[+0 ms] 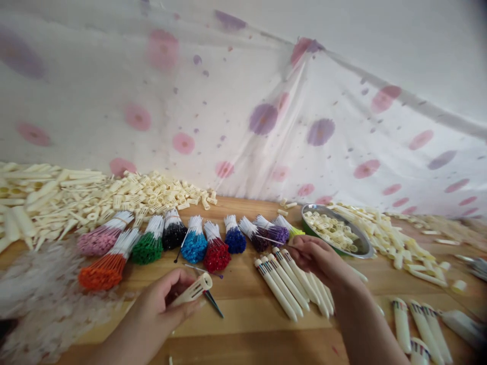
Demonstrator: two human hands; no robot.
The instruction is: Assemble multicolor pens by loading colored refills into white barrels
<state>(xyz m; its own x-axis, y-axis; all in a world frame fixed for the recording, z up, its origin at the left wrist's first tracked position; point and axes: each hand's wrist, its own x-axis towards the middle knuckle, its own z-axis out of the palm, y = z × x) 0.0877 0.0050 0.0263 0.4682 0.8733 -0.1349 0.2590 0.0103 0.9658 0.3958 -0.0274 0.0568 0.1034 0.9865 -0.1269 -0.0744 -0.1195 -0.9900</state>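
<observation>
My left hand [167, 301] is closed around a cream pen barrel [192, 291] with thin refills sticking out of its lower end. My right hand [317, 258] pinches a thin refill [272, 240] beside the purple bundle [277, 232]. Bundles of coloured refills lie in a row on the wooden table [243, 319]: pink [99, 238], orange [103, 270], green [148, 246], black [174, 233], light blue [194, 244], red [216, 253], dark blue [235, 239]. A row of assembled white pens [291, 284] lies under my right hand.
A metal bowl [365, 248] with cream slotted parts stands at the right. Heaps of cream barrels [34, 195] and slotted parts [152, 190] fill the back left. More pens [418, 324] lie at the lower right. A flowered plastic sheet [266, 116] hangs behind.
</observation>
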